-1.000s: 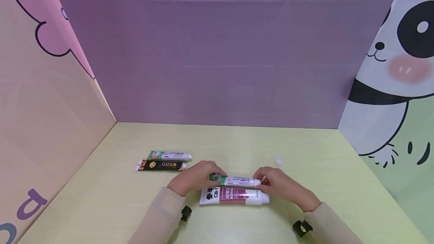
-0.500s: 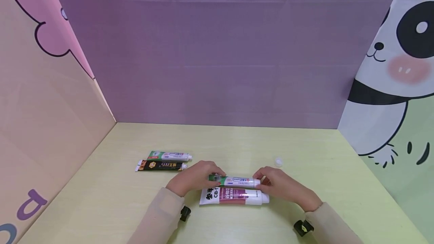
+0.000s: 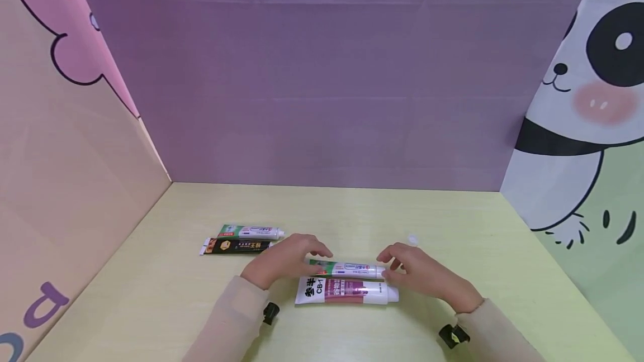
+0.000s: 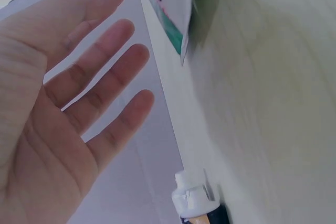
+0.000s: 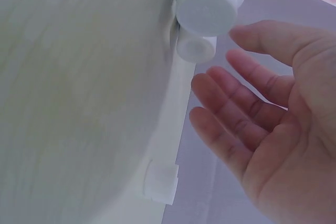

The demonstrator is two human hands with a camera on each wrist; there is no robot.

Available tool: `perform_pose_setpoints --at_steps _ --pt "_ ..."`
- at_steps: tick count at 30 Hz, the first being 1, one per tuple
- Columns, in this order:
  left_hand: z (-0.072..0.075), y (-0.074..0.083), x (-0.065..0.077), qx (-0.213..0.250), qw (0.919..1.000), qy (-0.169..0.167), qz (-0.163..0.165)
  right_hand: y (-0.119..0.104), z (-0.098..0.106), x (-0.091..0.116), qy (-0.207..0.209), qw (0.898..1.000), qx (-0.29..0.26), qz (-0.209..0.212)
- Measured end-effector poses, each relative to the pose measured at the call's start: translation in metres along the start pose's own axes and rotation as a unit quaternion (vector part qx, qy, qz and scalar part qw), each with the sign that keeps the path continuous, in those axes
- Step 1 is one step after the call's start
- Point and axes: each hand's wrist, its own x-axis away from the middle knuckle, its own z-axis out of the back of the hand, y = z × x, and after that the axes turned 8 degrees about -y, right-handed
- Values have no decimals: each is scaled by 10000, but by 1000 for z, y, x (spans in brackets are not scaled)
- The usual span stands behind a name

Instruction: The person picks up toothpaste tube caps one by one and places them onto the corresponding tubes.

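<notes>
Green-and-white toothpaste tube (image 3: 352,270) and larger purple-and-white tube (image 3: 344,291) lie side by side on the table (image 3: 322,334), the larger one nearer the person. That larger one looks plump, so it should weigh a little more and yield if squeezed; its stiff cap end at the right gives the firmest hold. Its green-and-white neighbour should be light, its smooth skin somewhat slippery; a gentle pinch at the flat left end and the capped right end would suit it, while pressing the middle could dent it. Neither seems fragile. The left hand (image 3: 287,258) is beside the green end, fingers spread and gripping nothing; the right hand (image 3: 420,272) is at the cap end, fingers likewise parted, though I cannot tell whether its thumb touches. Farther off, a black tube (image 3: 238,246) lies at left, another green-and-white tube (image 3: 251,232) just beyond it, and a small white cap (image 3: 413,239) at right.
</notes>
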Motion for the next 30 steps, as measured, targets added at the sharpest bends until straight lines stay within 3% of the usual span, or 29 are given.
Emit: perform_pose_setpoints --at_steps 7,20,30 --pt "9 -10 10 53 10000 82 18 1 3 5 147 9997 193 27" --pt "33 -39 40 -391 9972 579 268 5 9 12 282 9994 169 76" --pt "37 -59 62 -527 9933 835 597 13 18 12 539 9977 394 89"
